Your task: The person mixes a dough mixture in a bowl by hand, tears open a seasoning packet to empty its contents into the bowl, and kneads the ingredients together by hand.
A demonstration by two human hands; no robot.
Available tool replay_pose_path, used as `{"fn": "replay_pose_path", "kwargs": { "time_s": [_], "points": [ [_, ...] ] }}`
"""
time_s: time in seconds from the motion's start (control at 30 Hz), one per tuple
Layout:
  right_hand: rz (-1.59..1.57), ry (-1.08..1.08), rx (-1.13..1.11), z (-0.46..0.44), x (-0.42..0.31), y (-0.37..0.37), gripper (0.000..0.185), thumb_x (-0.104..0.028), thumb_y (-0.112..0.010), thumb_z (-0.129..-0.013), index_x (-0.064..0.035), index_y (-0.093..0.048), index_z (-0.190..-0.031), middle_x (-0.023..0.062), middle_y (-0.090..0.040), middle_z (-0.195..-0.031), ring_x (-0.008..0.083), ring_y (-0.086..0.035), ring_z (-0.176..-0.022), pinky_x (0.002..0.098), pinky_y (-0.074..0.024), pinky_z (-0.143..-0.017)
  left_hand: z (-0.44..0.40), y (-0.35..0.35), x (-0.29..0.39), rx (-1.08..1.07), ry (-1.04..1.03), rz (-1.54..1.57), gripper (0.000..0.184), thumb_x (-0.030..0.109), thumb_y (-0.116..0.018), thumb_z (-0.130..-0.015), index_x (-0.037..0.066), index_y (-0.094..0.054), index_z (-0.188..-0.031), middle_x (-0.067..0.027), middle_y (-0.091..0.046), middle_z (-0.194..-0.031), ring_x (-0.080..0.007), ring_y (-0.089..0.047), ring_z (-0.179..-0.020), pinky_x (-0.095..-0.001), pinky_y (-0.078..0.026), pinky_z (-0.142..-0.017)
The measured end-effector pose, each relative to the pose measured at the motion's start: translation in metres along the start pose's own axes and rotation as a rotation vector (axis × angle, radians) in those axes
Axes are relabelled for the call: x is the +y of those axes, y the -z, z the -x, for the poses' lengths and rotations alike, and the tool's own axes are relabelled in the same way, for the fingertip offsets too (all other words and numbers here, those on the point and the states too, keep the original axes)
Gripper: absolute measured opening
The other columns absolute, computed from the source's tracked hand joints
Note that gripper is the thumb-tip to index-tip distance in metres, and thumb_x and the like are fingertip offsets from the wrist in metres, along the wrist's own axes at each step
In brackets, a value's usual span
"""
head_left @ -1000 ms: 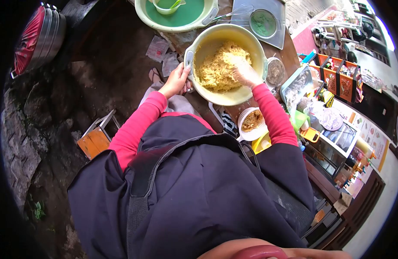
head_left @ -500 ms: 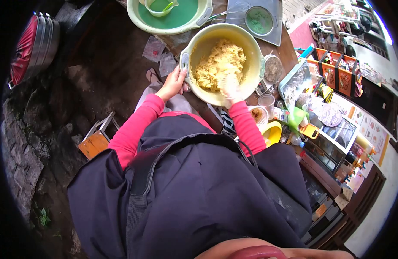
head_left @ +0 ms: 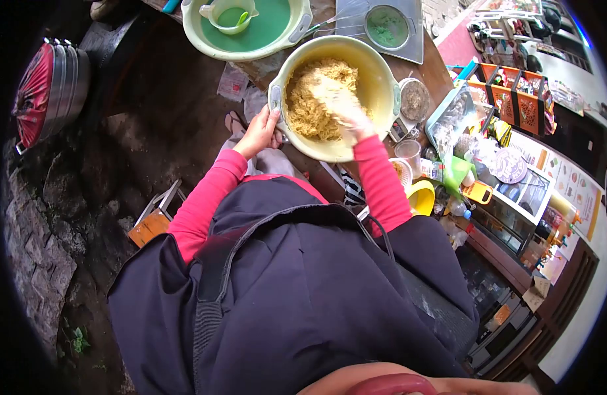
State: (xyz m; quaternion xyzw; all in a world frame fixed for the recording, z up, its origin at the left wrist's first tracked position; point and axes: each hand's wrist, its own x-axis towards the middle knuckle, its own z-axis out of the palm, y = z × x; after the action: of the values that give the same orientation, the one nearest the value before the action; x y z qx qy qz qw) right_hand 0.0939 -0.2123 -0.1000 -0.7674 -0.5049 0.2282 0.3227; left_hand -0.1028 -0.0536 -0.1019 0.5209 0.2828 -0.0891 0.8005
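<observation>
A round cream-coloured basin (head_left: 381,74) with side handles stands near the table's edge. Crumbly yellow dough (head_left: 308,117) lies inside it, heaped to the left. My left hand (head_left: 259,134) is closed around the basin's left handle, with the thumb on top. My right hand (head_left: 348,113) reaches into the basin over the dough; it is coated pale and smeared by motion, so its fingers do not show clearly.
Beyond stands a basin of green liquid (head_left: 277,33) with a small pouring bowl (head_left: 225,13) in it. A sieve (head_left: 387,27) rests on a metal tray (head_left: 348,29). At right are a scale (head_left: 402,130), a plastic cup (head_left: 407,153) and a yellow bowl (head_left: 422,197).
My right hand has moved up and left within the basin. The dough is pushed toward the left side. My left hand stays on the handle, and the view has shifted slightly.
</observation>
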Motion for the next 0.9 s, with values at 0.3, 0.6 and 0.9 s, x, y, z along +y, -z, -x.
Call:
{"fn": "replay_pose_path", "kwargs": {
  "time_s": [0.3,0.6,0.9],
  "points": [
    [-0.211,-0.451,-0.022,0.036,0.063,0.068,0.035,-0.029,-0.055,-0.085,-0.0029,-0.062,-0.108,0.0091,-0.062,-0.106,0.0196,-0.056,-0.102,0.0328,-0.0415,-0.090,-0.002,0.000,-0.008,-0.013,0.033,0.055,0.039,0.036,-0.032,-0.098,0.011,-0.032,-0.128,-0.0090,-0.058,-0.059,-0.0120,-0.054,-0.040,-0.0223,-0.043,-0.037],
    [-0.184,-0.962,0.000,0.081,0.096,0.005,0.042,-0.036,-0.037,-0.092,-0.0060,-0.054,-0.116,0.0153,-0.059,-0.113,0.0277,-0.055,-0.106,0.0381,-0.0412,-0.093,-0.002,-0.007,-0.010,0.018,0.000,0.084,0.040,0.036,-0.029,-0.098,0.009,-0.029,-0.128,-0.0122,-0.058,-0.060,-0.0145,-0.055,-0.041,-0.0230,-0.043,-0.036],
    [-1.178,-0.790,0.033,0.061,0.026,-0.064,0.039,-0.035,-0.036,-0.093,-0.0076,-0.054,-0.115,0.0104,-0.061,-0.108,0.0256,-0.058,-0.098,0.0362,-0.0449,-0.088,0.002,-0.013,-0.005,0.034,0.013,0.088,0.040,0.035,-0.027,-0.098,0.009,-0.025,-0.130,-0.0120,-0.057,-0.060,-0.0153,-0.054,-0.039,-0.0224,-0.043,-0.034]
  ]
}}
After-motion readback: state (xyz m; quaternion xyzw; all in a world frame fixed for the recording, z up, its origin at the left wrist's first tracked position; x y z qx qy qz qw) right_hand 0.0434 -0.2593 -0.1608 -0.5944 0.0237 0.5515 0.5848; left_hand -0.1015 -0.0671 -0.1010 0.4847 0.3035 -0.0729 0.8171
